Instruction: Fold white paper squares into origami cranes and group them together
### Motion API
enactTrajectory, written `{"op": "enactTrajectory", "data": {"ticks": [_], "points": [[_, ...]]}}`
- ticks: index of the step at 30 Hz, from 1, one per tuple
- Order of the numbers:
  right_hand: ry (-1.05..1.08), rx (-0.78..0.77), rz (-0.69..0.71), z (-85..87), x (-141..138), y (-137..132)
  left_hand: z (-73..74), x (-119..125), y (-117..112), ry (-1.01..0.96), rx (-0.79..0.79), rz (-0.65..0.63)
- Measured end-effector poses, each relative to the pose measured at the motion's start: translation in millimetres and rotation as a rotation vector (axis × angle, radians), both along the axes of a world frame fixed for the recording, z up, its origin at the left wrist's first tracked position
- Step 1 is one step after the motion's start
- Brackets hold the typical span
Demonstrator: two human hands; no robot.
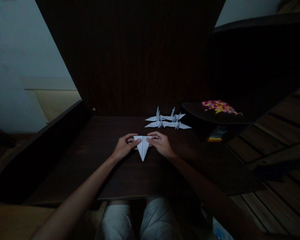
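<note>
A white sheet of folded paper [143,150], shaped like a narrow triangle with its tip toward me, is held between my two hands over the dark desk. My left hand [126,145] pinches its upper left corner, thumb on top and fingers behind. On the other side, my right hand [161,143] grips the upper right corner in the same way. A crease runs down the paper's middle. Just beyond my hands, several white paper cranes [162,124] stand close together in two rows, wings touching or overlapping.
The dark wooden desk [90,160] has a raised side panel [37,153] on the left and a tall back board [130,60]. A small shelf [195,110] at right bears a heap of pink, red and yellow pieces [221,107]. Below it is a colourful item [215,138]. Wooden slats [270,146] lie further right.
</note>
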State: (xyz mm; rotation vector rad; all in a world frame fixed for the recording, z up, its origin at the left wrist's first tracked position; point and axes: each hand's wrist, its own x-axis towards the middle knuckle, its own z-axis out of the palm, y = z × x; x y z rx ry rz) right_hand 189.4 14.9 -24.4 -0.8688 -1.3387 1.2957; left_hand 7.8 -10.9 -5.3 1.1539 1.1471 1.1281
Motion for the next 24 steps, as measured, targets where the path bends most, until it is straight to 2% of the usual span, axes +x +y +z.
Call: {"op": "enactTrajectory", "data": {"ticks": [5,10,13,18,24], "points": [[-0.019,0.045,-0.053,-0.7,-0.4,0.5,-3.1,-1.9,0.8,0.006,0.026,-0.027],[0.009,-0.074,-0.041,-0.5,0.2,2.6,-1.6,-2.9,0.2,0.017,0.130,-0.058],[0.003,-0.113,-0.007,0.2,1.4,2.9,-0.1,-2.5,-0.9,0.047,0.141,-0.076],[-0.052,-0.001,0.041,2.7,3.1,0.2,-1.6,-2.2,-1.3,0.047,0.141,-0.127],[-0.057,0.044,0.106,5.1,1.4,-5.2,-5.0,-5.3,3.2,0.086,0.181,-0.047]]}}
